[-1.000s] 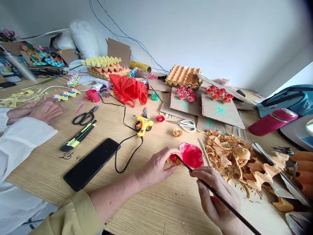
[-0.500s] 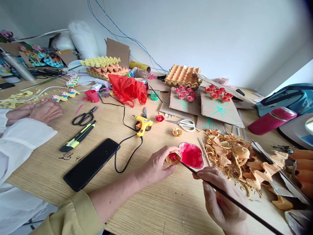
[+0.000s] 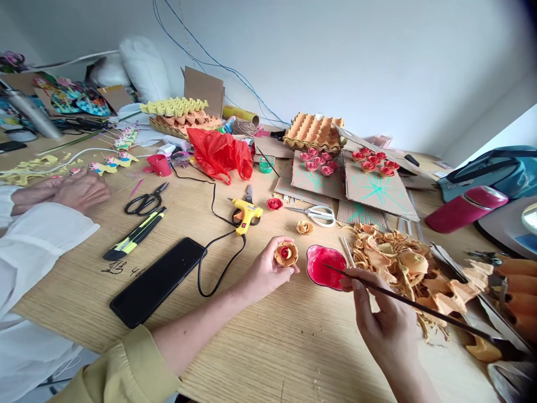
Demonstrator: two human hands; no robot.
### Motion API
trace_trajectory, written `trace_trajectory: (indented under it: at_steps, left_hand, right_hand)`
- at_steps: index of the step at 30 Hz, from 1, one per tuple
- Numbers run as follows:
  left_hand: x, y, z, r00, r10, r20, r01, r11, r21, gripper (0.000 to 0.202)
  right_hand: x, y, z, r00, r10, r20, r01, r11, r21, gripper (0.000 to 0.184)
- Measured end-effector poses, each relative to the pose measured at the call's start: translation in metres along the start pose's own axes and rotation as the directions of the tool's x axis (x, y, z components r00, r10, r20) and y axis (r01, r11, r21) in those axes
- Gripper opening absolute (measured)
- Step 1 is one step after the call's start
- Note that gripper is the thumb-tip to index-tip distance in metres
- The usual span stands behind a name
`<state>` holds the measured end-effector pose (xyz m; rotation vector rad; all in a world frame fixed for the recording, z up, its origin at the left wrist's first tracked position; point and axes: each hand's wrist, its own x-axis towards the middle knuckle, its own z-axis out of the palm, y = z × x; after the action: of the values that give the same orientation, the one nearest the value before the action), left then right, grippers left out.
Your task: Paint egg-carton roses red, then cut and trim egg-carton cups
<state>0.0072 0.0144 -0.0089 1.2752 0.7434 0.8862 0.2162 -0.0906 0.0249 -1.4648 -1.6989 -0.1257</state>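
Observation:
Between the fingers and thumb of my left hand [image 3: 264, 274] sits an orange egg-carton flower [image 3: 286, 254] with a red-painted centre. My right hand [image 3: 384, 316] grips a long dark paintbrush [image 3: 413, 304], whose tip is in the red paint of a scalloped dish [image 3: 311, 273]. That dish stands on the table between my hands. Just beyond it lie an unpainted flower [image 3: 305, 227], a red flower [image 3: 274, 204] and white-handled scissors [image 3: 321, 215].
A yellow glue gun [image 3: 246, 216] with its cord and a black phone [image 3: 157, 281] lie left. Carton scraps [image 3: 390, 257] heap up right. Red flowers stand on cardboard sheets [image 3: 380, 190] behind. A co-worker's clasped hands [image 3: 81, 193] rest at far left. A red bottle [image 3: 465, 209] lies right.
The brush tip has moved from the flower into the red paint. My left hand has drawn the flower up and left, away from the dish, its centre now facing up.

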Motion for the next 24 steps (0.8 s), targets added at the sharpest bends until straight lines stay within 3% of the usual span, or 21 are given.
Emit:
trace_trajectory:
  at_steps: [4,8,12,19,24]
  left_hand:
    - [-0.002,-0.002,0.001,0.999,0.047,-0.009,-0.046,0.994,0.103,0.043]
    - [-0.003,-0.003,0.000,0.983,0.177,-0.047,-0.152,0.935,0.321,0.044]
    - [-0.006,0.001,-0.001,0.972,0.233,-0.037,-0.191,0.871,0.453,0.046]
    - [-0.008,0.001,0.000,0.965,0.256,-0.062,-0.181,0.814,0.553,0.047]
    - [-0.010,0.004,0.001,0.969,0.245,-0.038,-0.190,0.833,0.520,0.051]
  right_hand:
    - [0.002,-0.001,0.002,0.992,-0.121,0.029,0.123,0.989,-0.083,0.013]
    - [0.000,0.000,0.004,0.985,-0.132,0.110,0.142,0.986,-0.084,0.012]
    - [-0.001,0.001,0.005,0.975,-0.153,0.164,0.165,0.984,-0.061,0.012]
    - [-0.003,-0.001,0.000,0.988,-0.150,0.030,0.152,0.987,-0.059,0.011]
    - [-0.014,-0.004,0.000,0.996,0.014,-0.092,0.000,0.989,0.145,0.016]
